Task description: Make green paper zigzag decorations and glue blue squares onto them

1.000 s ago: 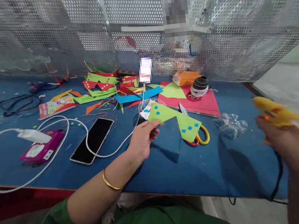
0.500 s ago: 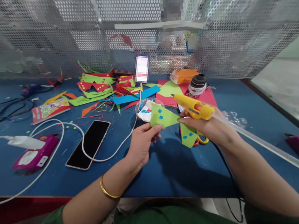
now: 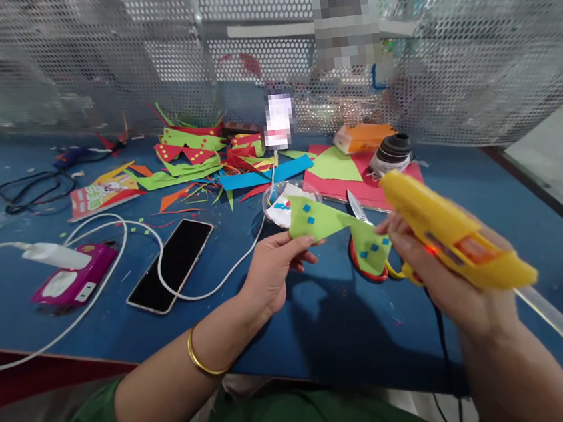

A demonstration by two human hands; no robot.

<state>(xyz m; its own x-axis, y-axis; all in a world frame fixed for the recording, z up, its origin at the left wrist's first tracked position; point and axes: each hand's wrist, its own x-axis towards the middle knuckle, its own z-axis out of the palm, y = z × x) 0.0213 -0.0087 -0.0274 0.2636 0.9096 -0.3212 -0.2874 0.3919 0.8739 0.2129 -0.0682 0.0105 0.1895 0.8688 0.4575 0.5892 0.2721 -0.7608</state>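
My left hand [image 3: 271, 276] pinches one end of a green paper eye mask [image 3: 330, 220] between thumb and fingers. Small blue paper squares sit on both halves of the mask. My right hand [image 3: 455, 287] is wrapped round a yellow hot glue gun [image 3: 444, 224], with a long clear glue stick [image 3: 557, 319] coming out of its rear. Its fingertips are close to the mask's right end; whether they touch it I cannot tell. Scissors [image 3: 357, 205] with red and yellow handles lie behind the mask, partly hidden. A shallow clear dish [image 3: 268, 207] holding white paper and small coloured bits is just beyond.
A black phone [image 3: 171, 266] lies left on the blue table, crossed by a white cable [image 3: 219, 291]. Left of it is a purple power socket [image 3: 75, 280]. Finished masks [image 3: 189, 147] and paper strips fill the back. Red sheets [image 3: 332, 189] and a black-topped spool [image 3: 393, 152] stand right.
My right hand and the glue gun have moved right and nearer to me, off the mask's middle. A third blue square now shows on the mask's right half. My left hand keeps its grip.
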